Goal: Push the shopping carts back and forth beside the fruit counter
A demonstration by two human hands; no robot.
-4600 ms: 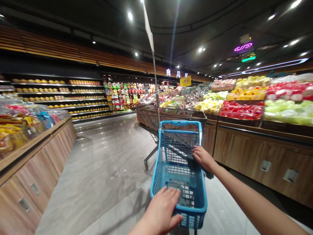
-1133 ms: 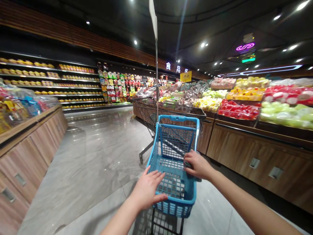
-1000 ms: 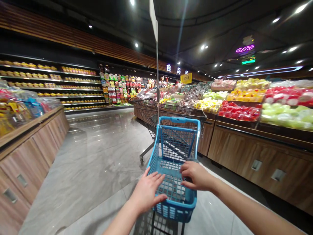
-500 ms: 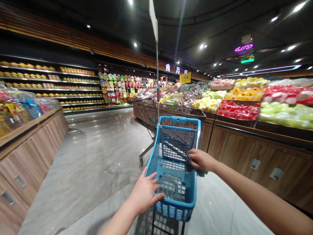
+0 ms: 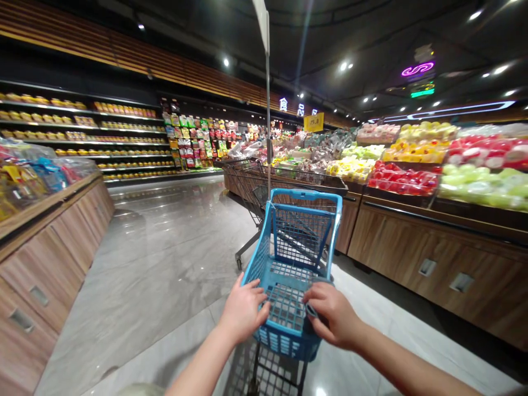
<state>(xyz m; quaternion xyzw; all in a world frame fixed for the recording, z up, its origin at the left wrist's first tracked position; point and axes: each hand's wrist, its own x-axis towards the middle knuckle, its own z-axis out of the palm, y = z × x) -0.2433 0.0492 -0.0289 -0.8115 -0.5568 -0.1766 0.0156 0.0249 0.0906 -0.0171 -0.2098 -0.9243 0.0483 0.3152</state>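
A small blue plastic shopping cart (image 5: 303, 193) stands in front of me, its basket grid showing bare. Over the basket's left rim lies my left hand (image 5: 244, 311), fingers stretched out and slightly apart, seemingly touching the edge. My right hand (image 5: 336, 314) is at the near right side of the basket, above its rim. Its fingers are curled round a small dark grey object (image 5: 311, 311), mostly hidden by the hand; its kind cannot be made out.
A dark wire shopping cart (image 5: 247, 187) stands just beyond, beside a tall pole (image 5: 269, 110). Wood-fronted produce stands with wrapped fruit (image 5: 406, 179) line the right. A wooden display counter (image 5: 53, 236) runs along the left. Stocked shelves (image 5: 132, 143) and grey tiled floor (image 5: 165, 258) lie beyond.
My right hand has moved back toward me, from the basket's right side to its near right corner, with the small dark object still in its fingers. The left hand stays on the left rim.
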